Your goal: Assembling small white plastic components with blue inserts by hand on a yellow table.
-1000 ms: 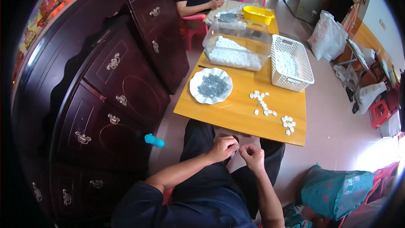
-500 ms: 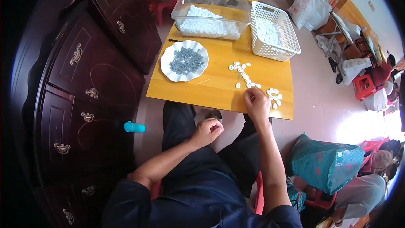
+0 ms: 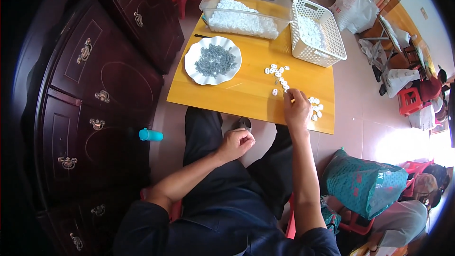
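Observation:
My right hand [image 3: 298, 110] is over the near right part of the wooden table, fingers pinched together at the near end of a line of small white oval pieces [image 3: 281, 80]. Whatever is between those fingertips is too small to make out. A few more white pieces [image 3: 316, 107] lie just right of that hand. My left hand [image 3: 237, 144] is held above my lap, short of the table edge, with its fingers curled closed; their contents are hidden. Left of the pieces stands a white scalloped plate [image 3: 190, 68] heaped with small dark grey parts [image 3: 214, 60].
Farther back are a clear plastic bin [image 3: 284, 7] of white pieces and a white perforated basket [image 3: 332, 57]. A thin stick [image 3: 234, 85] lies near the plate. Dark drawers [image 3: 76, 80] flank the left; a teal bag [image 3: 362, 182] sits at right. A turquoise bottle [image 3: 151, 135] is on the floor.
The whole view has shifted slightly, so the table sits higher and farther right. My right hand has moved a little away from me along the white pieces; my left hand stays closed above my lap.

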Available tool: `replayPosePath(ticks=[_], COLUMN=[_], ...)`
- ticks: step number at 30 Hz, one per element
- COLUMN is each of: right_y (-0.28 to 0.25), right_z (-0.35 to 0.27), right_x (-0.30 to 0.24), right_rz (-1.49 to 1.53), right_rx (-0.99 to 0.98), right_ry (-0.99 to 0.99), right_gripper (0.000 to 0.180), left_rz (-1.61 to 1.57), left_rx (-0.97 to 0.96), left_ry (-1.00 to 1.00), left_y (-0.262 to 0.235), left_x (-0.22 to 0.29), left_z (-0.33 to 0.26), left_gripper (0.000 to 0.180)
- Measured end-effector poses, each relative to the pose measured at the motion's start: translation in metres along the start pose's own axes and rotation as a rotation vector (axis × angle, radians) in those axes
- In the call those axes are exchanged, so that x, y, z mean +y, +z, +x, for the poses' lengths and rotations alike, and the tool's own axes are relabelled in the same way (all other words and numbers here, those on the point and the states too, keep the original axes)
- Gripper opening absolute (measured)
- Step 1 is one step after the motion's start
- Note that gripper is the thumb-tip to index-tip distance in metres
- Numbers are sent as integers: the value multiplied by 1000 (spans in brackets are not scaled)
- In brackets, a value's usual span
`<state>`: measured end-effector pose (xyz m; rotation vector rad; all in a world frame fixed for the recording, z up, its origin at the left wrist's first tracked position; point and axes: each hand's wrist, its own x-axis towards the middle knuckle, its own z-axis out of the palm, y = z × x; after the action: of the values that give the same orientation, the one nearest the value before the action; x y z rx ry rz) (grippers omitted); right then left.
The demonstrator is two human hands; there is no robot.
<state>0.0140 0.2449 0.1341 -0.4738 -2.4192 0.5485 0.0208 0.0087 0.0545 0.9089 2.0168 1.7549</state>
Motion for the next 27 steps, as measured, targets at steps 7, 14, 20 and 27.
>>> replayPosePath(ticks=[7,14,20,27], right_y=[-29,-23,-27,-31], right_z=[-77,-130,-130,-133], right_x=[-2,1,-10,2], right_rz=[706,1206,1482,1600], right_rx=[-149,-280,-360,-348], right_ry=[457,809,937,1097], right_gripper=[13,8,8,7], left_rz=[-40,12,56,188], left_rx=[-18,-51,-72,-83], left_ry=[-26,-33,-25,180], left_y=[4,4,4,20], left_x=[11,30,46,68], left_z=[2,18,28,43], left_gripper=[3,4,5,2])
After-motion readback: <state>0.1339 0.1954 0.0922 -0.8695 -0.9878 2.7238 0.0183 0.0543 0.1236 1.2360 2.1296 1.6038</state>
